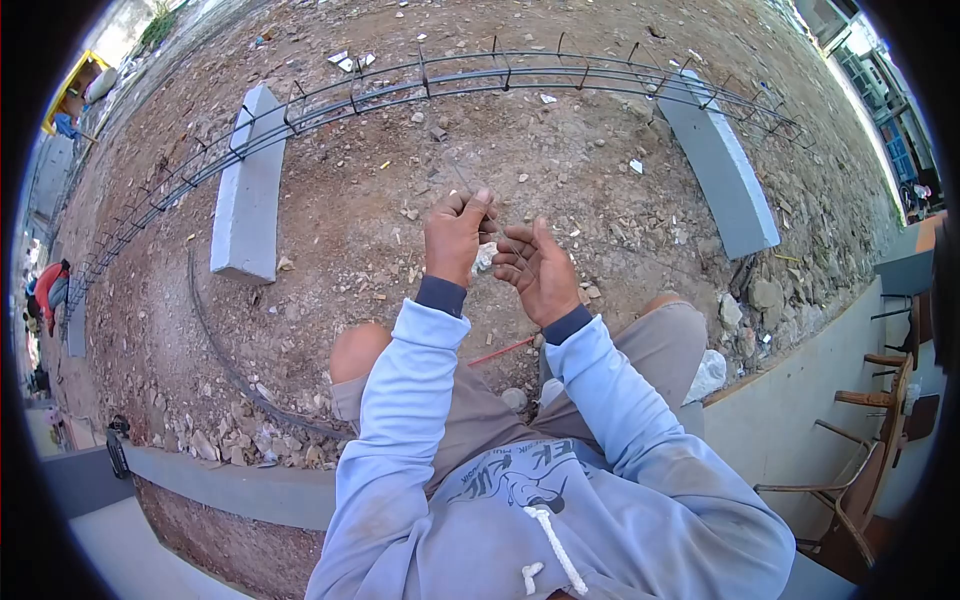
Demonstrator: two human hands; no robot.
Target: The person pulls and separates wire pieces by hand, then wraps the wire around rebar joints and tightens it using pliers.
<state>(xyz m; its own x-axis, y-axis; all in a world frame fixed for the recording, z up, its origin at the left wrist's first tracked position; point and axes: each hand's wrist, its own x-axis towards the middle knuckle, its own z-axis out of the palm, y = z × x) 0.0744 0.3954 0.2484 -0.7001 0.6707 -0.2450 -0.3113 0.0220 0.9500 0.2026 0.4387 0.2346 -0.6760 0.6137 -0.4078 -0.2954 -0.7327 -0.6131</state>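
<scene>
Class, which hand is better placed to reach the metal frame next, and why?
Probably the left hand: it sits farther forward than the right hand, so it looks slightly nearer the metal frame.

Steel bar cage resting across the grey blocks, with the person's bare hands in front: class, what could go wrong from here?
The steel bar cage has rod ends sticking up, which could snag a sleeve reaching across. Resting on the grey blocks, it might shift if knocked. The left hand and right hand are ungloved, so sharp metal could scratch them.
</scene>
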